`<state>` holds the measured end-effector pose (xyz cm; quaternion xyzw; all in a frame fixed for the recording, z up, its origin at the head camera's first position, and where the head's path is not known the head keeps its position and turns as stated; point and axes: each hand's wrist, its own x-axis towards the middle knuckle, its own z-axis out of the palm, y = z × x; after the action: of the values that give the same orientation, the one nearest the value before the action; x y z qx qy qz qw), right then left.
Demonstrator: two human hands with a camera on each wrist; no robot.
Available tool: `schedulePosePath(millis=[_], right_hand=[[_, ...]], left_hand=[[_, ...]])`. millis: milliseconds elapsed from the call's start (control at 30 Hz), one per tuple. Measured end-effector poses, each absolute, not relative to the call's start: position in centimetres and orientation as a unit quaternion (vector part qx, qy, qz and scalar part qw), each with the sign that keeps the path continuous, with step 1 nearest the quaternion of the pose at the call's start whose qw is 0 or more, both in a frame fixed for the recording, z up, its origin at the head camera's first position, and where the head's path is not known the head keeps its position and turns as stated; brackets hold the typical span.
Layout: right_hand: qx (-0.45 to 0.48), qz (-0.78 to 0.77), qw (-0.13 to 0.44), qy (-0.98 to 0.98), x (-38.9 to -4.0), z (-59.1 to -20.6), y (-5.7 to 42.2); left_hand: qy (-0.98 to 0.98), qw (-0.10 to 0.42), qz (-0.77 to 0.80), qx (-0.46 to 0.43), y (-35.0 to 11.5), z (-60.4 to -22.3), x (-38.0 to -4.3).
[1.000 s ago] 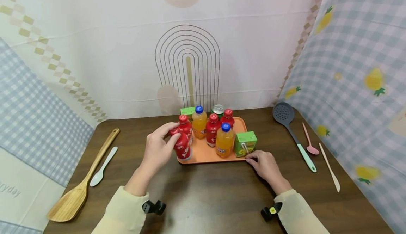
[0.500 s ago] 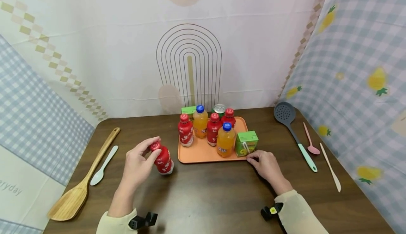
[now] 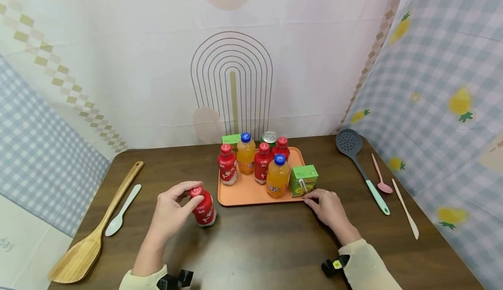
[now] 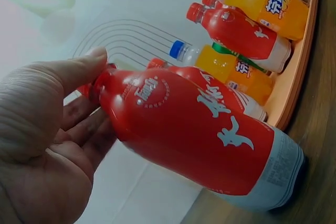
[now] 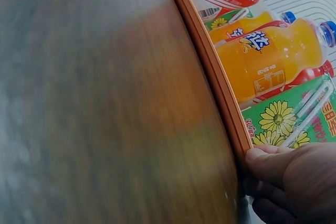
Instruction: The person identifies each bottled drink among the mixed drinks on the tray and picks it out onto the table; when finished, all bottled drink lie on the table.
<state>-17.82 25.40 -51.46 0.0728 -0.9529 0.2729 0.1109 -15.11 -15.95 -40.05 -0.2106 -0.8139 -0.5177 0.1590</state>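
My left hand (image 3: pixel 170 211) pinches a red bottle (image 3: pixel 205 211) by its cap and neck. The bottle is upright or nearly so, left of the orange tray's front corner; in the left wrist view its base (image 4: pixel 289 182) is at the tabletop. At the tray's front right corner, my right hand (image 3: pixel 328 207) pinches the rim (image 5: pixel 239 129) between thumb and fingers. Standing on the tray (image 3: pixel 245 196) are three other red bottles, two orange soda bottles with blue caps, such as the front one (image 3: pixel 277 178), green drink cartons and a can (image 3: pixel 269 138). A carton with a straw (image 3: pixel 303 178) stands beside my right hand.
To the left lie a wooden spatula (image 3: pixel 84 253) and a pale spoon (image 3: pixel 119 215). On the right are a grey slotted skimmer (image 3: pixel 349 143), a pink spoon (image 3: pixel 383 185) and a thin pale knife (image 3: pixel 406 211). Patterned cloth hangs behind and at both sides.
My left hand has carried the red bottle off the tray, leftward and toward me, to the table beside it. The right hand keeps its grip on the tray's corner.
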Motion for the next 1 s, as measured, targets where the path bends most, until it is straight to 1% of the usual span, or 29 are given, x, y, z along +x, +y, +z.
schedulePosePath(millis=[133,400,733,1000], right_hand=[[0.074,0.272,0.116,-0.952,-17.9,-51.5,25.3],[0.079,0.27,0.112,-0.953,-18.1,-51.1,25.3],[0.065,0.276,0.099,-0.954,-17.9,-51.1,25.3],[0.065,0.275,0.093,-0.955,-17.9,-50.9,25.3]], left_hand=[[-0.803,0.146,-0.538,-0.211,-16.3,-40.4,-15.4],[-0.807,0.162,-0.527,-0.213,-16.2,-40.2,-15.3],[-0.822,0.117,-0.515,-0.214,-16.5,-39.3,-15.0],[-0.82,0.101,-0.522,-0.209,-16.7,-39.4,-14.9]])
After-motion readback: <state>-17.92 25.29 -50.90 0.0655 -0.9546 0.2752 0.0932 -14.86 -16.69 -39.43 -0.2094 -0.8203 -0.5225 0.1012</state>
